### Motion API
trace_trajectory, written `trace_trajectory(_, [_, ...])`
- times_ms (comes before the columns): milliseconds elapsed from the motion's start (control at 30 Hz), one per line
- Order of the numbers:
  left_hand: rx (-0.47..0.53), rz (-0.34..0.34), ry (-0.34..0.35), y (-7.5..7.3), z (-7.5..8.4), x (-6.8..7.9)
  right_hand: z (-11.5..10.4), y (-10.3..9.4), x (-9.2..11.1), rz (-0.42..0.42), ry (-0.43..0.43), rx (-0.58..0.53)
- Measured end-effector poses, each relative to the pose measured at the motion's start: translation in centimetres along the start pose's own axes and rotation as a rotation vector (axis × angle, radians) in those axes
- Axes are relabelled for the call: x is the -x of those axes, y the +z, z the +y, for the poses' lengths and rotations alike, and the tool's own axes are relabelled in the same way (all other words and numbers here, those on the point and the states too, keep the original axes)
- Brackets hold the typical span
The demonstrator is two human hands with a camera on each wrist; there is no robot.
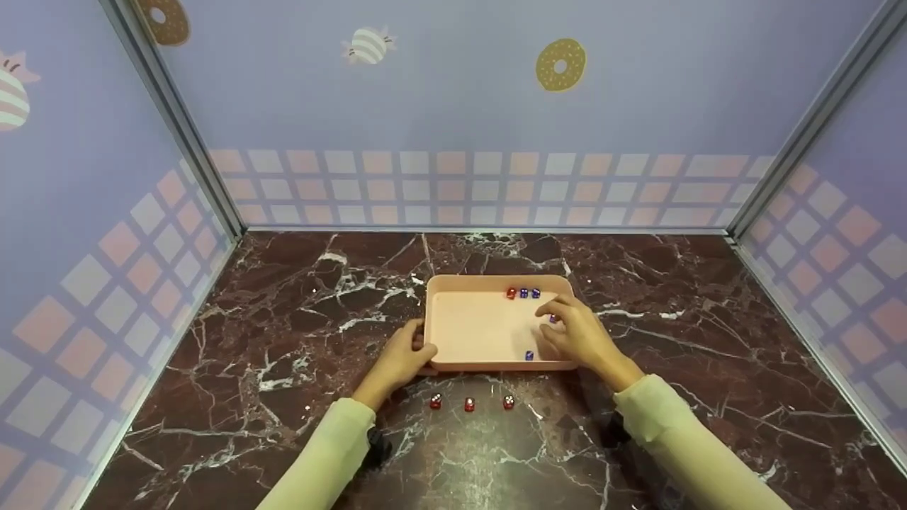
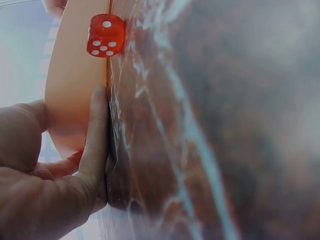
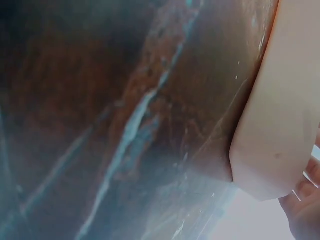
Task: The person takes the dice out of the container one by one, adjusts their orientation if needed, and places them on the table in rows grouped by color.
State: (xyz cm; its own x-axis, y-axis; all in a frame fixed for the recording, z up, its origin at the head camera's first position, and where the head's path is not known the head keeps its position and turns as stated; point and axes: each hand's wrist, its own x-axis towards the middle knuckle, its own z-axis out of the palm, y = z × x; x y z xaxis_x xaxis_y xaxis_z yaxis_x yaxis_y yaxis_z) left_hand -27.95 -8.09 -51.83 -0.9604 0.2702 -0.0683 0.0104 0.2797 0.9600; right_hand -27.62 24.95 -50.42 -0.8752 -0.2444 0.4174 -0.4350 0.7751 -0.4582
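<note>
A shallow peach tray stands on the marbled tabletop. My left hand grips its left side near the front corner, thumb on the rim; in the left wrist view the left hand lies against the tray's outer wall. My right hand reaches over the right side, thumb and forefinger apart. A blue die shows in the gap between them, and I see no pinch on it. Another blue die lies near the front wall. Along the back wall sit a red die and two blue dice.
Three red dice lie in a loose row before the tray: a left one, a middle one and a right one. Patterned panels enclose the tabletop at the back and both sides.
</note>
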Motion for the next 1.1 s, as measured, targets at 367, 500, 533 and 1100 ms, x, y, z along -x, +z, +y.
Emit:
trace_trajectory(367, [-0.021,0.022,-0.006,-0.9,0.1,0.3,-0.2,1.4,-2.0,-0.048,-0.04,0.068])
trace_trajectory(500, [-0.019,0.029,0.0,-0.6,0.2,0.1,0.3,1.5,-2.4,-0.03,0.003,0.127])
trace_trajectory(533, [-0.017,0.028,0.001,-0.5,0.1,0.0,0.4,1.5,-2.4,-0.018,0.018,0.139])
trace_trajectory(1100, [-0.007,0.021,-0.007,0.2,0.1,0.0,0.5,1.8,-2.4,-0.026,0.123,0.315])
